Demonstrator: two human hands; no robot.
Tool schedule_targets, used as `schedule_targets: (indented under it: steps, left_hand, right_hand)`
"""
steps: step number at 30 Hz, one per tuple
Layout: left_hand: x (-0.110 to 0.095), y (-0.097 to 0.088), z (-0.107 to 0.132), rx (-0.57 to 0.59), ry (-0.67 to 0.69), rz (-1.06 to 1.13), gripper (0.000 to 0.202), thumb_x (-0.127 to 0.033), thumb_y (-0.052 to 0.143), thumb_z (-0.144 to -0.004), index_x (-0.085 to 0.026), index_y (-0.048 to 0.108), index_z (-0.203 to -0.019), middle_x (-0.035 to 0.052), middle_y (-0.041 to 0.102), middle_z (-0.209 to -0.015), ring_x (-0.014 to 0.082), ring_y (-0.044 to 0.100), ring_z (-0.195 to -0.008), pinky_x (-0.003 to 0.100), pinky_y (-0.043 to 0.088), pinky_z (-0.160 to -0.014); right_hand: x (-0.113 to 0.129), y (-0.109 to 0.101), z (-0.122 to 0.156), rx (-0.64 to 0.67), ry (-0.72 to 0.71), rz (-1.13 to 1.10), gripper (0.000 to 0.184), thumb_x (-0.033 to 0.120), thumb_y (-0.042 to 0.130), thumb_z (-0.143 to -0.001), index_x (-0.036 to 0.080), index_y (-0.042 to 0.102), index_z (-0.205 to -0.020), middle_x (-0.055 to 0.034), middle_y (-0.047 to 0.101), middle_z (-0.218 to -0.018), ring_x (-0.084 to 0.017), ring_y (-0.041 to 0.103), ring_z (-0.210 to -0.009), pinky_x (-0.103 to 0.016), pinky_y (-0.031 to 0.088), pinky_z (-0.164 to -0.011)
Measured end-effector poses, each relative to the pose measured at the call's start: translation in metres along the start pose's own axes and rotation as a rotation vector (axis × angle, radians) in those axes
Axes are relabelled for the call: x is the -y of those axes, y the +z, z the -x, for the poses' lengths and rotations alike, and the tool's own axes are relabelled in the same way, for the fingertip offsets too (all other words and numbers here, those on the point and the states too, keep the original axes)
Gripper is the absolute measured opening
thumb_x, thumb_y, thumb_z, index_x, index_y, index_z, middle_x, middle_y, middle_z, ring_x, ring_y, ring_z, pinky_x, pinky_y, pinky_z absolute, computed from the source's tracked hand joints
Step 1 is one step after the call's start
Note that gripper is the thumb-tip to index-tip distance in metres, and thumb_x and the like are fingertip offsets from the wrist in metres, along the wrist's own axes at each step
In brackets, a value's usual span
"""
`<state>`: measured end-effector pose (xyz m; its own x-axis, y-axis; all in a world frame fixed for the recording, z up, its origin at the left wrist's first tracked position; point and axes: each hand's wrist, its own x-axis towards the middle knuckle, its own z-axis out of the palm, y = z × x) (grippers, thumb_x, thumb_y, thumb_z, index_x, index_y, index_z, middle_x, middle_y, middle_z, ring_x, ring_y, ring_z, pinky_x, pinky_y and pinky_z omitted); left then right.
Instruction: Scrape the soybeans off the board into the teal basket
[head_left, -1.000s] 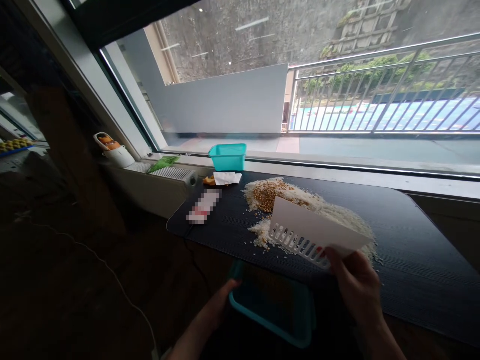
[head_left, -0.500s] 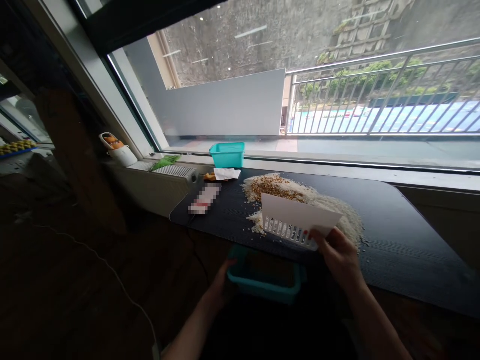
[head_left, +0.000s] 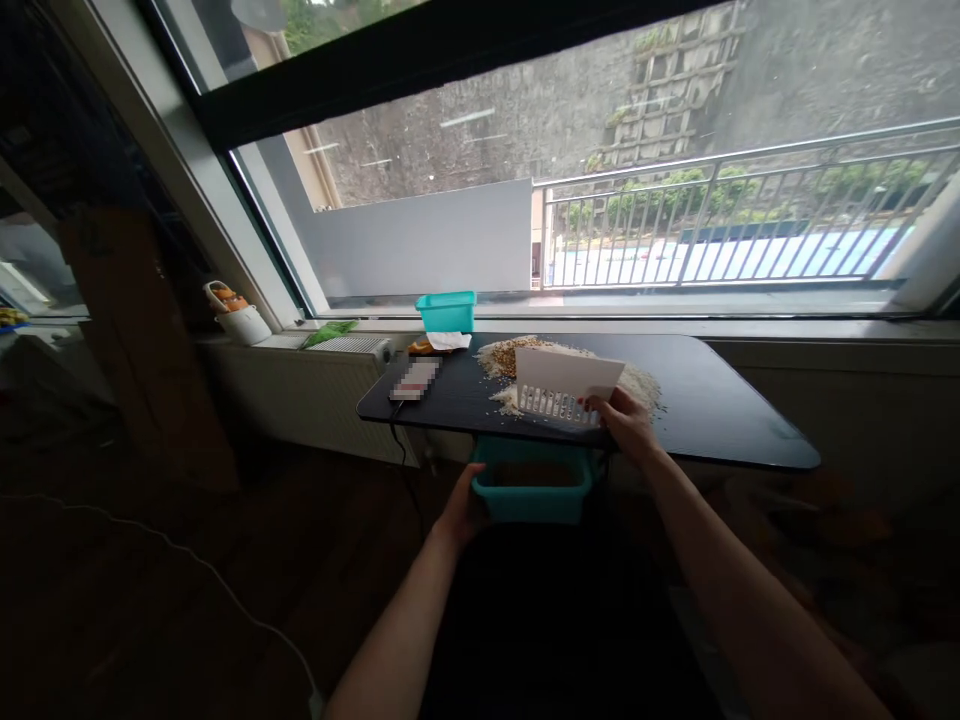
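Observation:
My right hand [head_left: 626, 425] grips a white slotted scraper [head_left: 562, 385] by its right end, its slotted edge resting on the dark table [head_left: 720, 420] near the front of a pile of white rice and yellow corn kernels [head_left: 517, 358]. My left hand [head_left: 461, 505] holds the left side of a teal plastic bin [head_left: 531, 490] just below the table's front edge, under the scraper. Something brownish lies inside the bin, too dim to make out.
A second teal bin [head_left: 447, 311] stands at the back of the table by the window, with a white paper [head_left: 448, 341] and a small packet [head_left: 415, 379] near it. A radiator [head_left: 330, 345] and a white pot [head_left: 241, 322] sit left. A cable [head_left: 187, 560] crosses the floor.
The view has pulled back and up, so table, hands and bins look smaller and farther. The scraper stays at the pile's front edge and the teal bin stays under the table edge.

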<state>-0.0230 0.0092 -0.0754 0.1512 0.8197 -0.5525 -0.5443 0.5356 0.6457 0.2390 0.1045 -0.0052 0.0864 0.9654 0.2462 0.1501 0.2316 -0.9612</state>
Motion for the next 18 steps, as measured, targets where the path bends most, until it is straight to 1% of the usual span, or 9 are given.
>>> schedule_targets:
  steps: [1, 3, 6, 10, 14, 18]
  left_hand:
    - [0.001, 0.000, 0.000, 0.000, 0.006, 0.002, 0.040, -0.045, 0.046, -0.086, -0.016, 0.063, -0.108, 0.0060, 0.071, -0.077, 0.0239, 0.069, -0.081, 0.031, 0.051, -0.070]
    - [0.003, 0.001, -0.003, 0.004, 0.022, 0.005, 0.041, -0.043, 0.046, -0.087, -0.016, 0.062, -0.112, 0.0068, 0.073, -0.081, 0.0237, 0.069, -0.083, 0.031, 0.051, -0.070]
    - [0.007, 0.001, -0.008, 0.047, 0.044, 0.005, 0.040, -0.038, 0.047, -0.088, -0.015, 0.062, -0.117, 0.0089, 0.074, -0.090, 0.0240, 0.069, -0.088, 0.031, 0.051, -0.073]
    - [0.011, 0.000, -0.012, 0.083, 0.058, -0.008, 0.041, -0.035, 0.048, -0.088, -0.014, 0.061, -0.121, 0.0096, 0.075, -0.096, 0.0239, 0.069, -0.093, 0.031, 0.051, -0.078]
    - [0.012, -0.002, -0.013, 0.082, 0.066, -0.023, 0.043, -0.037, 0.051, -0.087, -0.014, 0.061, -0.122, 0.0098, 0.074, -0.100, 0.0241, 0.068, -0.094, 0.031, 0.051, -0.079]
    - [0.007, -0.003, -0.014, 0.083, 0.085, -0.033, 0.044, -0.040, 0.051, -0.087, -0.014, 0.062, -0.121, 0.0104, 0.074, -0.102, 0.0239, 0.068, -0.094, 0.031, 0.052, -0.079]
  right_hand:
    - [0.000, -0.001, 0.000, 0.008, 0.001, 0.013, 0.030, 0.034, 0.060, -0.092, 0.017, 0.061, -0.116, -0.0069, 0.064, -0.114, -0.020, 0.065, -0.094, -0.040, 0.055, -0.079]
    - [-0.001, -0.002, -0.001, 0.018, 0.000, 0.033, 0.032, 0.035, 0.060, -0.092, 0.017, 0.060, -0.119, -0.0078, 0.063, -0.119, -0.021, 0.064, -0.097, -0.041, 0.055, -0.081]
    - [-0.006, -0.005, -0.004, 0.031, -0.005, 0.037, 0.032, 0.035, 0.060, -0.092, 0.018, 0.060, -0.120, -0.0080, 0.063, -0.120, -0.021, 0.064, -0.098, -0.041, 0.055, -0.082]
    - [-0.012, -0.006, -0.007, 0.043, -0.001, 0.021, 0.033, 0.035, 0.060, -0.092, 0.018, 0.060, -0.121, -0.0081, 0.062, -0.121, -0.022, 0.064, -0.100, -0.042, 0.055, -0.083]
    - [-0.013, -0.005, -0.009, 0.050, 0.008, 0.009, 0.034, 0.035, 0.060, -0.092, 0.018, 0.059, -0.122, -0.0083, 0.062, -0.122, -0.022, 0.064, -0.101, -0.043, 0.054, -0.083]
    - [-0.010, -0.004, -0.009, 0.054, 0.006, 0.001, 0.035, 0.035, 0.060, -0.092, 0.018, 0.058, -0.123, -0.0086, 0.061, -0.123, -0.022, 0.063, -0.101, -0.043, 0.054, -0.084]
